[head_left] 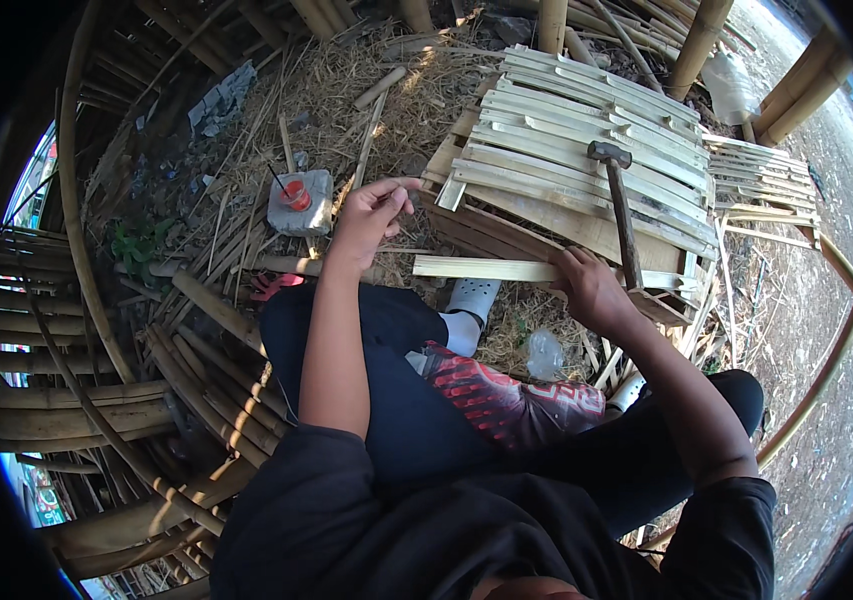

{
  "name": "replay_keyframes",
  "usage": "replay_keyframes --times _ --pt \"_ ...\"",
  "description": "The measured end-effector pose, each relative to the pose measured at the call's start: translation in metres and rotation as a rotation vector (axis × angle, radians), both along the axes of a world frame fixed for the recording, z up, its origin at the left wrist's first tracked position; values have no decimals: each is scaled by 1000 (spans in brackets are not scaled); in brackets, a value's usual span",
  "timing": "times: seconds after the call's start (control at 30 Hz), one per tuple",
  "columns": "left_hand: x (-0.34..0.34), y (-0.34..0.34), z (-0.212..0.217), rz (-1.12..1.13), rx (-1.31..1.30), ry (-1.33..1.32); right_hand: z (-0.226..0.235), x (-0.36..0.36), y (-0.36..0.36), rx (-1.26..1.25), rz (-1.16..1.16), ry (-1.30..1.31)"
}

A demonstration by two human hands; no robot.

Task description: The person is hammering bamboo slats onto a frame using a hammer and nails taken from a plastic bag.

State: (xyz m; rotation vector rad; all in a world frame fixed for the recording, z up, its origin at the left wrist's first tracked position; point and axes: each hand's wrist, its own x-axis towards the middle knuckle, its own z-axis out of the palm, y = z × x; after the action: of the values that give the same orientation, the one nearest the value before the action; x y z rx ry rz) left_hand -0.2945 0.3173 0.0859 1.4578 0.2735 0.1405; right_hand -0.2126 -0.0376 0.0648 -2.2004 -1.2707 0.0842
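Observation:
My right hand (594, 290) is closed round one end of a pale, flat bamboo slat (481, 268), which points left in front of the crate. My left hand (371, 222) is raised beside the near left corner of the crate, its index finger stretched out and the other fingers partly curled; nothing shows in it. The low wooden crate (506, 236) has a top of several bamboo slats laid side by side. Across its right part lies a hammer (622, 205) with a dark metal head and a wooden handle, the handle reaching close to my right hand.
Left of the crate, a small red container (295, 196) with a thin stick stands on a grey block (316, 214). Another slatted panel (761, 178) is at the right. Bamboo poles (211, 390) are at my left. Below the crate lies a clear plastic bag (545, 354).

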Motion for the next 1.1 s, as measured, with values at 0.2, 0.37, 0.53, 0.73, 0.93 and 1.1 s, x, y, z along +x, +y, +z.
replay_keyframes --times 0.2,0.37,0.53,0.73,0.93,1.1 --pt "-14 -20 25 -52 -50 -183 -1 1 0 -32 -4 17" --pt "-21 -22 29 -65 -78 -187 -2 0 1 -24 -17 24" --pt "-21 -21 32 -70 -74 -157 -2 1 0 -24 -21 23" --pt "-22 -24 35 -90 160 -104 -1 -1 0 -26 -43 19" --pt "-28 -37 29 -226 274 152 -4 2 1 -52 -61 62" --pt "-33 -57 28 -293 35 312 -3 0 5 -86 -62 81"
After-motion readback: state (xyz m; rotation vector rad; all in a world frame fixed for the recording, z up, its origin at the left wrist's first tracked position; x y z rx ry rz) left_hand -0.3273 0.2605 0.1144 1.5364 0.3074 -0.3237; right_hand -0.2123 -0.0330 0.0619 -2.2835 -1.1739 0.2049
